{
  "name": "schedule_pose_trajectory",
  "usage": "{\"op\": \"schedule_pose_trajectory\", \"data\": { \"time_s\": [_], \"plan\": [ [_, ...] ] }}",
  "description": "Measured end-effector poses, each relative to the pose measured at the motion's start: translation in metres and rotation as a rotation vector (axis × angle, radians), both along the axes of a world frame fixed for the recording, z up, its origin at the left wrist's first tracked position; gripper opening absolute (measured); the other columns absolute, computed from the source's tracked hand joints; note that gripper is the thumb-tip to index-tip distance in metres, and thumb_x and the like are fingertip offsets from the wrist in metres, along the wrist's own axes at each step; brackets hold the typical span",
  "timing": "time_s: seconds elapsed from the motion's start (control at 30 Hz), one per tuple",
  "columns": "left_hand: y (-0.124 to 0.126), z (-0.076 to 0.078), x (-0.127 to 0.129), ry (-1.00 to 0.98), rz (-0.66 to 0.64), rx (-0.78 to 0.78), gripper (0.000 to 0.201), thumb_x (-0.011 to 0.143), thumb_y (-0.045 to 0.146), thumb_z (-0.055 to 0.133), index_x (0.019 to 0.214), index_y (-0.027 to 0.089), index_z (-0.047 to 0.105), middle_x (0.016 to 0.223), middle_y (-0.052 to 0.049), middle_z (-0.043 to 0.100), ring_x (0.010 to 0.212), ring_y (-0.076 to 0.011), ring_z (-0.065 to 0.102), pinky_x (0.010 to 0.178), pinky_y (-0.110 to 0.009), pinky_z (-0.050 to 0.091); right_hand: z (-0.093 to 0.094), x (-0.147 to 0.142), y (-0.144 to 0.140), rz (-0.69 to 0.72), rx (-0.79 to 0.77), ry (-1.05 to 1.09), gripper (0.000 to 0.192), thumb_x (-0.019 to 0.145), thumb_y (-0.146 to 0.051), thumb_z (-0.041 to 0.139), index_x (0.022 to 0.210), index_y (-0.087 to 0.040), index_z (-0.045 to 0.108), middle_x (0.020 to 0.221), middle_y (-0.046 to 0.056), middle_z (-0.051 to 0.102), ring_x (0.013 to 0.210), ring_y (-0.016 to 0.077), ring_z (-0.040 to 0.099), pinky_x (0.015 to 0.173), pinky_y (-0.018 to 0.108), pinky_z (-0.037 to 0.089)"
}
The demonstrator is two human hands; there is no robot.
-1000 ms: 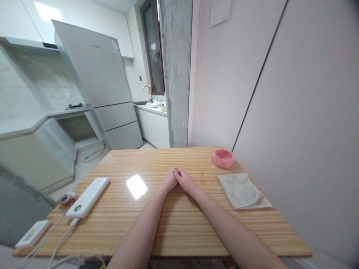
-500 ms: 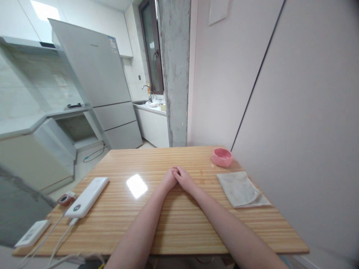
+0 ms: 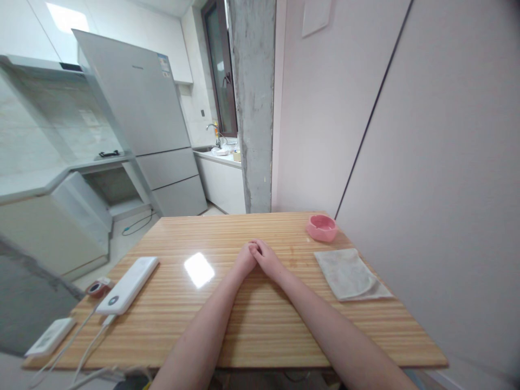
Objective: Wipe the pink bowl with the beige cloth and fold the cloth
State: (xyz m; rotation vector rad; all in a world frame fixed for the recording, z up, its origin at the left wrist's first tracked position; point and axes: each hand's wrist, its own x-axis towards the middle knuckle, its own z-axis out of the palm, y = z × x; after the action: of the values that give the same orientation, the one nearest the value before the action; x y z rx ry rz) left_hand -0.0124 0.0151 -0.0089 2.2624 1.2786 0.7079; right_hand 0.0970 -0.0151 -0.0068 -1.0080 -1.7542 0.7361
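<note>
Left hand (image 3: 246, 260) and right hand (image 3: 268, 260) rest clasped together on the table (image 3: 276, 330), how far each closes I cannot tell; no handling seems under way: the grey cloth (image 3: 345, 273) lies untouched at right, the pink ashtray (image 3: 322, 229) just beyond, the white power bank (image 3: 130, 284) at left

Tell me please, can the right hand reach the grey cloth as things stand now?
Probably yes. The right hand is clasped with the left hand, so it would likely need freeing first, but no object shows between it and the grey cloth.
</note>
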Motion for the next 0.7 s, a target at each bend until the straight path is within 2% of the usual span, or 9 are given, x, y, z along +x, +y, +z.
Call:
{"op": "schedule_pose_trajectory", "data": {
  "time_s": [0.23,0.33,0.4,0.5,0.57,0.63,0.7],
  "plan": [
    [0.001,-0.001,0.002,0.013,0.025,-0.003,0.022,0.073,0.005,0.046,0.073,0.016,0.065,0.079,-0.006,0.068,0.076,-0.0167,0.059,0.077,-0.028,0.048,-0.001,-0.003,-0.002,0.01,-0.001,-0.025,0.035,0.092,-0.045,0.04,0.106,-0.02,0.06,0.106,0.009,0.064,0.104,0.0215,0.057,0.096,0.038,0.043],
    [-0.001,0.001,-0.001,0.007,0.05,0.006,0.022,0.076,0.009,0.043,0.074,0.015,0.064,0.076,-0.007,0.066,0.074,-0.0165,0.057,0.075,-0.028,0.047,0.002,0.001,0.001,-0.025,0.056,-0.094,0.037,0.093,-0.042,0.037,0.115,-0.021,0.057,0.116,0.011,0.061,0.114,0.022,0.052,0.103,0.041,0.038],
    [-0.003,0.004,-0.006,-0.003,0.077,0.011,0.023,0.077,0.011,0.04,0.067,0.016,0.06,0.068,-0.004,0.062,0.069,-0.0155,0.054,0.071,-0.027,0.044,0.01,0.016,0.006,-0.19,0.126,-0.185,0.04,0.092,-0.039,0.039,0.125,-0.02,0.052,0.13,0.014,0.052,0.127,0.0253,0.041,0.11,0.047,0.027],
    [-0.004,0.008,-0.012,-0.017,0.12,0.024,0.023,0.074,0.009,0.036,0.057,0.018,0.05,0.059,-0.001,0.053,0.065,-0.0145,0.048,0.067,-0.026,0.04,0.022,0.061,0.016,-0.629,0.136,-0.341,0.049,0.087,-0.033,0.048,0.131,-0.013,0.046,0.145,0.02,0.034,0.138,0.0343,0.02,0.111,0.059,0.012],
    [-0.004,0.008,-0.012,-0.025,0.125,0.028,0.022,0.071,0.007,0.035,0.056,0.018,0.046,0.059,0.0,0.051,0.066,-0.0146,0.047,0.066,-0.026,0.037,0.026,0.099,0.02,-0.885,0.067,-0.417,0.051,0.083,-0.028,0.052,0.131,-0.011,0.046,0.149,0.022,0.024,0.14,0.0385,0.011,0.109,0.063,0.009],
    [-0.004,0.007,-0.011,-0.029,0.115,0.023,0.021,0.069,0.007,0.034,0.056,0.018,0.046,0.06,0.0,0.051,0.066,-0.0146,0.047,0.064,-0.025,0.036,0.022,0.131,0.023,-1.065,-0.046,-0.444,0.044,0.084,-0.03,0.051,0.124,-0.011,0.052,0.149,0.023,0.023,0.139,0.042,0.009,0.106,0.066,0.01],
    [-0.005,0.006,-0.009,-0.029,0.103,0.014,0.02,0.068,0.007,0.034,0.057,0.019,0.046,0.059,0.0,0.051,0.065,-0.0147,0.048,0.064,-0.025,0.036,0.014,0.153,0.024,-1.099,-0.157,-0.432,0.043,0.083,-0.038,0.053,0.116,-0.012,0.057,0.148,0.023,0.022,0.137,0.0451,0.012,0.103,0.067,0.018]
  ]
}}
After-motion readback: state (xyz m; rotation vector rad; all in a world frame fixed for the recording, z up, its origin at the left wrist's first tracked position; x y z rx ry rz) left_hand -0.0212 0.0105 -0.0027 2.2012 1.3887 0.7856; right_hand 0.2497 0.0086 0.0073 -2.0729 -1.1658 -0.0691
